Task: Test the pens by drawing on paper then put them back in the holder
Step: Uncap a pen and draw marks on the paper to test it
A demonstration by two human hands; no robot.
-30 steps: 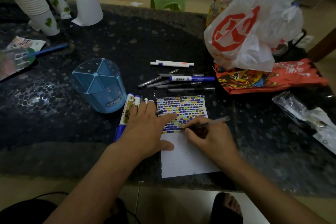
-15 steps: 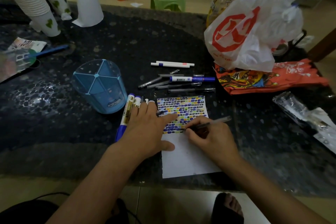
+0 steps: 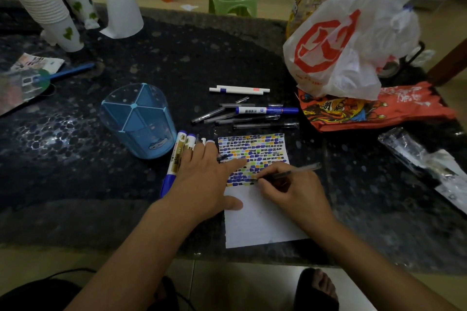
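Head view of a dark speckled worktop (image 3: pixel 177 53). A sheet of paper (image 3: pixel 260 225) is laid at the near edge, its far half filled with rows of small coloured marks and its near half blank. The right hand (image 3: pixel 294 194) is seen with its grip pinched round a clear-barrelled pen (image 3: pixel 290 171); the pen is slanted, its tip set on the paper at the lowest row of marks and its barrel pointed away to the right. The left hand (image 3: pixel 204 179) is laid flat with the fingers spread, its forefinger and thumb pressed on the left margin of the paper, so that the pen tip lies just beside the forefinger. Under the left fingers several markers (image 3: pixel 177 156) are partly covered, lying side by side on the worktop. A blue pen holder (image 3: pixel 139 121), divided into compartments, is stood just beyond these markers, well apart from the held pen. Further pens (image 3: pixel 252 113) are strewn beyond the paper. A plastic bag (image 3: pixel 343 45) and stacked paper cups (image 3: pixel 48 12) are placed farther back.
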